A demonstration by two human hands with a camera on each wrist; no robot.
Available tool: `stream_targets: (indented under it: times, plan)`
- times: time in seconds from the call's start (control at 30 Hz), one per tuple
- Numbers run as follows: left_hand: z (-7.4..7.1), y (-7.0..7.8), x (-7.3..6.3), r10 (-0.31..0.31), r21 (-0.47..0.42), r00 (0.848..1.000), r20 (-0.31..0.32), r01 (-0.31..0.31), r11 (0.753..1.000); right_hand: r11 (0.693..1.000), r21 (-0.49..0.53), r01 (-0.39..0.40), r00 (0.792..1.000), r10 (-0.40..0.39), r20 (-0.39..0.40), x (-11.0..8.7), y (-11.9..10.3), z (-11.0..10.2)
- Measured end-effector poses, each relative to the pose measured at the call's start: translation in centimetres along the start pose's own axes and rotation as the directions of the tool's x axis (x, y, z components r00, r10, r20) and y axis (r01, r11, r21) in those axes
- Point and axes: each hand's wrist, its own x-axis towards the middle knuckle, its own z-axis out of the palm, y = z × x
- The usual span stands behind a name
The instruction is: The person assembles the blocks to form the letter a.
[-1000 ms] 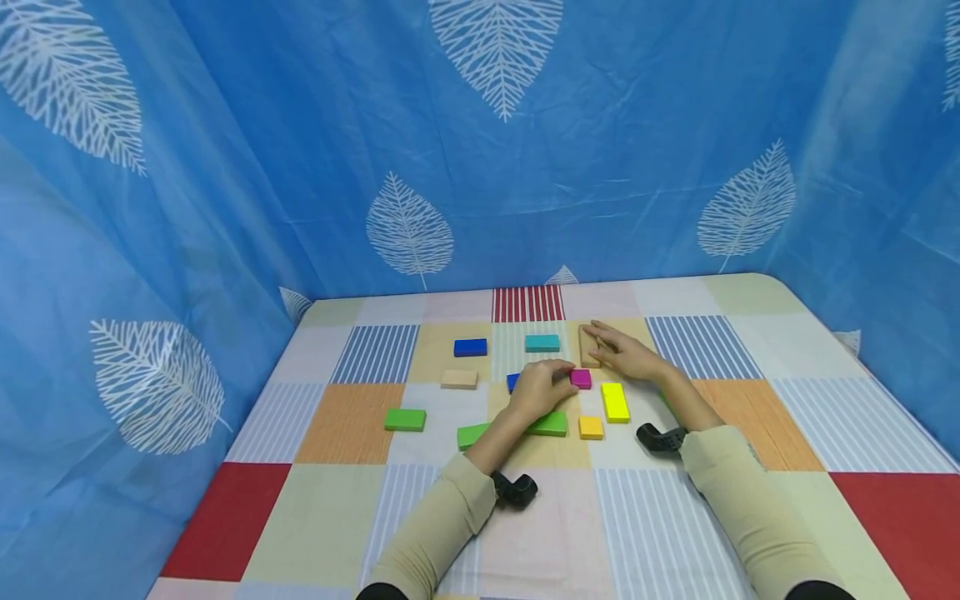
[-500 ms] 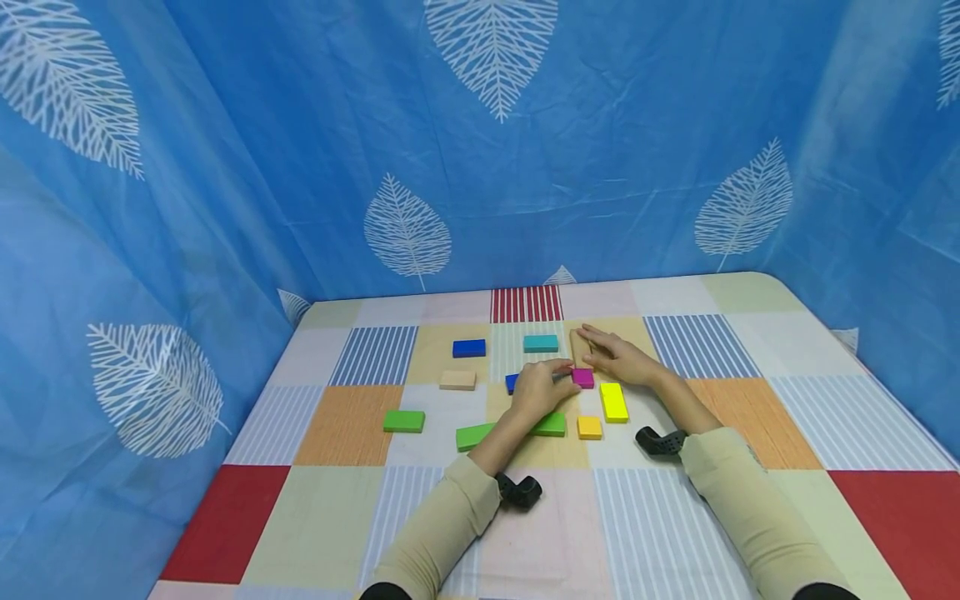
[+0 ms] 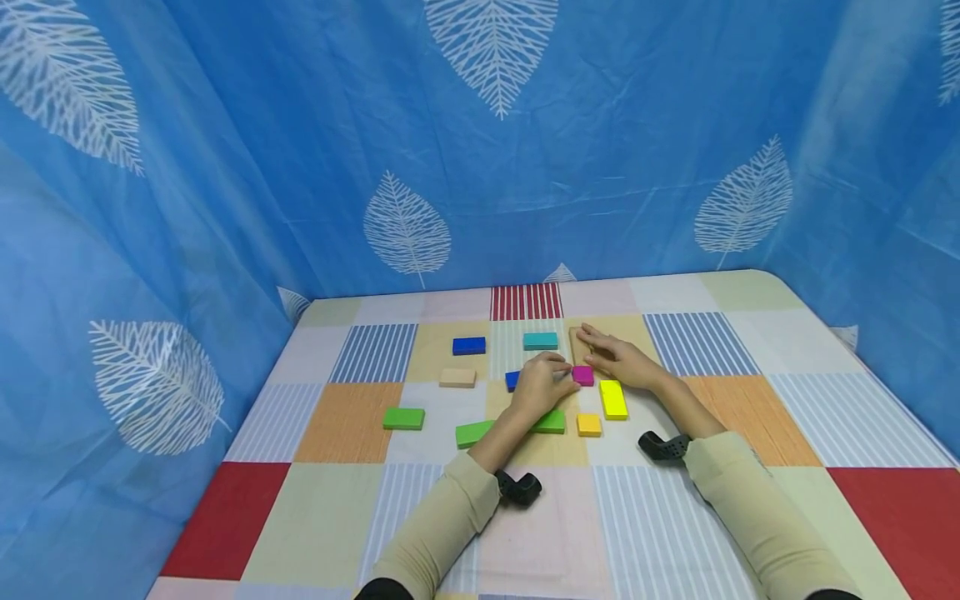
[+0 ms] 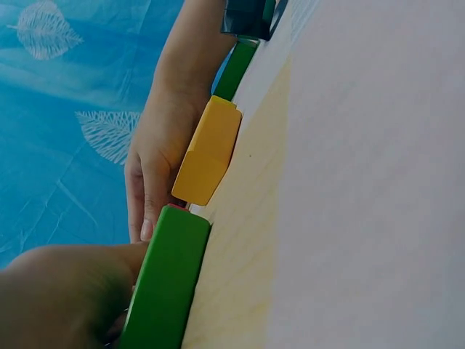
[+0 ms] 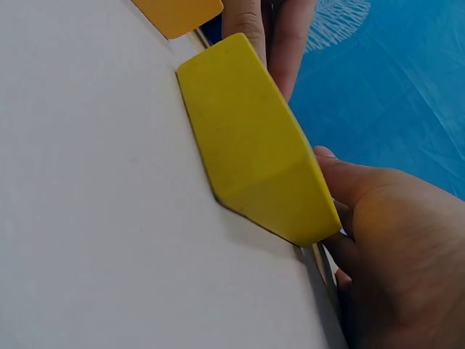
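Observation:
My left hand (image 3: 538,387) is at the middle of the table, thumb and index finger gripping the left side of a small magenta block (image 3: 582,376). Just behind that block lies a flat plain wooden block (image 3: 576,343), which my right hand (image 3: 624,362) holds along its right side, fingers at the far end and thumb nearer me. The two blocks look end to end; whether they touch I cannot tell. A blue block (image 3: 512,381) is partly covered by my left hand. In the wrist views, a green block (image 4: 167,280) and a yellow block (image 5: 251,145) hide most of the grip.
Nearer me lie an orange block (image 3: 588,425) and green blocks (image 3: 474,434), partly behind my left forearm. Another green block (image 3: 403,418), a beige block (image 3: 457,378), a dark blue block (image 3: 468,346) and a teal block (image 3: 540,341) lie around on the patchwork cloth (image 3: 337,508).
The wooden block has shifted left under my right hand, lining up behind the magenta block. The magenta block has moved slightly right with my left fingers. The other blocks stay put.

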Motion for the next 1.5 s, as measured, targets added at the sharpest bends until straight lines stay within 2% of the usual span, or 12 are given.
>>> stream_targets:
  times: [0.2, 0.53, 1.03, 1.1, 1.3, 1.4, 1.5]
  plan:
    - [0.1, 0.1, 0.0, -0.021, 0.021, 1.000, 0.019, 0.021, 1.000, 1.000, -0.012, 0.009, 1.000, -0.009, 0.014, 0.1, 0.2, 0.0]
    - [0.1, 0.2, 0.0, -0.010, 0.078, 1.000, 0.018, 0.008, 0.997, 0.999, -0.030, 0.017, 1.000, -0.016, 0.017, 0.2, 0.3, 0.0]
    - [0.2, 0.2, 0.0, -0.021, 0.070, 1.000, 0.023, 0.020, 0.997, 1.000, -0.001, 0.002, 1.000, -0.002, -0.014, 0.0, -0.1, 0.0]
    - [0.0, 0.3, -0.2, -0.007, 0.082, 1.000, 0.019, 0.006, 0.997, 1.000, 0.012, -0.005, 1.000, 0.006, -0.027, -0.2, -0.2, 0.0]
    - [-0.6, 0.8, -0.8, 0.105, 0.168, 0.992, -0.064, -0.093, 0.981, 0.999, 0.029, -0.019, 0.997, 0.021, -0.069, -1.1, -1.0, -0.2]
    - [-1.1, 1.3, -1.4, 0.154, 0.153, 0.985, -0.078, -0.141, 0.978, 1.000, 0.016, -0.018, 0.997, 0.019, -0.078, -2.0, -1.8, -0.5]
    - [-1.7, 1.9, -2.4, 0.194, 0.097, 0.980, -0.053, -0.188, 0.977, 0.995, 0.079, -0.056, 0.995, 0.062, -0.074, -3.2, -2.6, -0.7]
